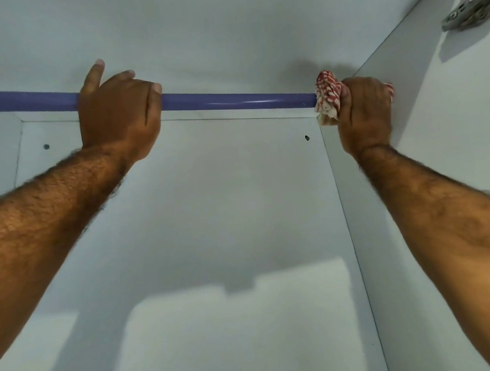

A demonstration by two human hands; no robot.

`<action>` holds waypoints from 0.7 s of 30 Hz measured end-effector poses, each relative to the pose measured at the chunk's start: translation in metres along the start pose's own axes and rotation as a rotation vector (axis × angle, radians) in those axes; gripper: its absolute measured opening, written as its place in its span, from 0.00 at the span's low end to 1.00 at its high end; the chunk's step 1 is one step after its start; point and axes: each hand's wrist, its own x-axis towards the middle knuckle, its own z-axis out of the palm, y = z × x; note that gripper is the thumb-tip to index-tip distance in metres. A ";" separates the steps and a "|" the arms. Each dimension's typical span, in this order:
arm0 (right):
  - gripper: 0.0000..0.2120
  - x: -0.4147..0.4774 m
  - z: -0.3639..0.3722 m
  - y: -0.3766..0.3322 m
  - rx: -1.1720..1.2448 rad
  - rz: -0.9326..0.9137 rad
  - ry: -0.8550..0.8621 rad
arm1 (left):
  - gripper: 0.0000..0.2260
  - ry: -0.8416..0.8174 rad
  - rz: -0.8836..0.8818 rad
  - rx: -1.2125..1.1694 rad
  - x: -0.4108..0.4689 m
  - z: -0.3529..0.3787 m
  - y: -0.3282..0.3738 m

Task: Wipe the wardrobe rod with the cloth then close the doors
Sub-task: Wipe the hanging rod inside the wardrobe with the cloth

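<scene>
Head view, looking up into a pale wardrobe: the purple rod (233, 100) runs across the frame just under the wardrobe top panel (214, 29), its long axis left to right, sloping slightly down toward the right, where it meets the right side panel (434, 110). The left hand (119, 112) is wrapped over the bare rod left of the middle, most fingers curled over it and 1 finger raised against the top panel. The right hand (365, 112) is clamped on the red-and-white checked cloth (328, 97), which is bunched around the rod at its far right end, hard by the side panel.

The rod looks rigid and glossy, with a streak of light along it, so it is probably slippery under bare skin; the left hand's hold likely serves to steady it. The cloth is soft and light and gathers easily, so the best hold is the one shown: folded round the rod with the fingers closing it into a sleeve that can slide along the length. I judge the wiping to be at the right extreme of its travel. The doors are not in view; only a metal hinge (474, 8) shows at upper right, so closing is not yet done.
</scene>
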 end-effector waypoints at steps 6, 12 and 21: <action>0.16 0.001 0.013 -0.053 -0.001 -0.048 0.011 | 0.28 -0.031 0.012 -0.017 0.001 -0.004 -0.004; 0.18 -0.020 0.028 -0.163 0.030 -0.201 0.027 | 0.33 -0.111 0.006 0.007 0.000 -0.008 -0.005; 0.19 -0.022 0.030 -0.203 0.024 -0.207 0.014 | 0.32 -0.144 -0.016 0.085 0.002 -0.031 -0.039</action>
